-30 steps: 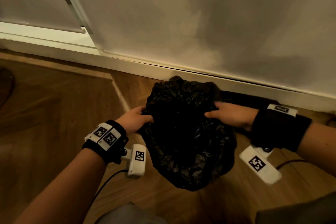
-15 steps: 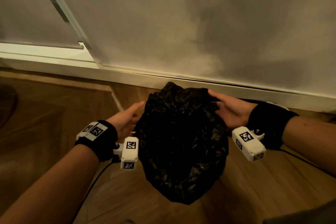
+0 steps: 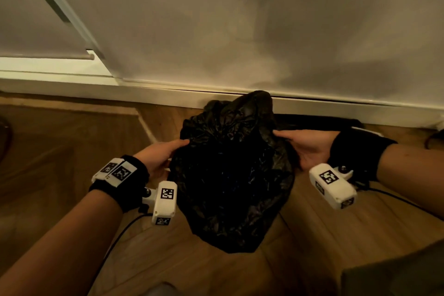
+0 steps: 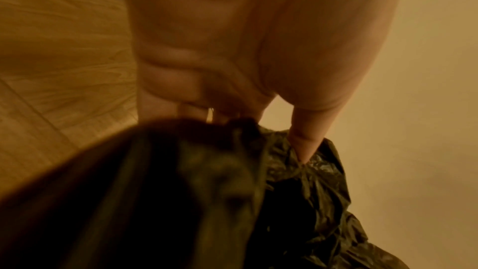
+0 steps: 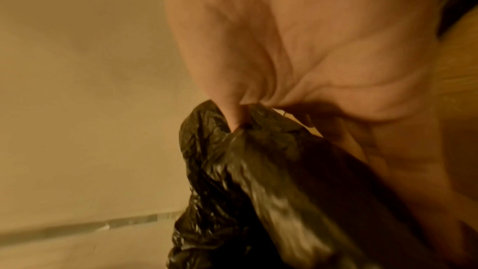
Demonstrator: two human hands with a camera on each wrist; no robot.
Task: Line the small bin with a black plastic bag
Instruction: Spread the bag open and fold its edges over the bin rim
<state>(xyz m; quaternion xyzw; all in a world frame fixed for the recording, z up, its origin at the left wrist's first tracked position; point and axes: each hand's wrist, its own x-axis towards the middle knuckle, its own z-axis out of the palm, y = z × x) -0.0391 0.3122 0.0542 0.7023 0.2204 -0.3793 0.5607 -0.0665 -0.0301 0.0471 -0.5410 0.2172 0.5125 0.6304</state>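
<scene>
A crumpled black plastic bag (image 3: 230, 175) stands on the wooden floor close to the wall, and it hides the bin from sight. My left hand (image 3: 161, 154) holds the bag's left side, thumb on top and fingers curled beneath. In the left wrist view the thumb (image 4: 305, 142) digs into the black plastic bag (image 4: 297, 201). My right hand (image 3: 305, 146) holds the right side the same way. In the right wrist view its thumb (image 5: 230, 114) pinches a fold of the bag (image 5: 258, 171) against the fingers under it.
A white skirting board (image 3: 336, 108) and a plain wall run right behind the bag. A flat dark object (image 3: 319, 120) lies along the skirting behind my right hand. Cables trail over the wooden floor (image 3: 72, 151) from both wrists. Dark cloth (image 3: 396, 276) fills the lower right corner.
Both hands left the top of the bag, opened beside it half a second ago, and now pinch its left and right sides. The bag's top bulges toward the wall.
</scene>
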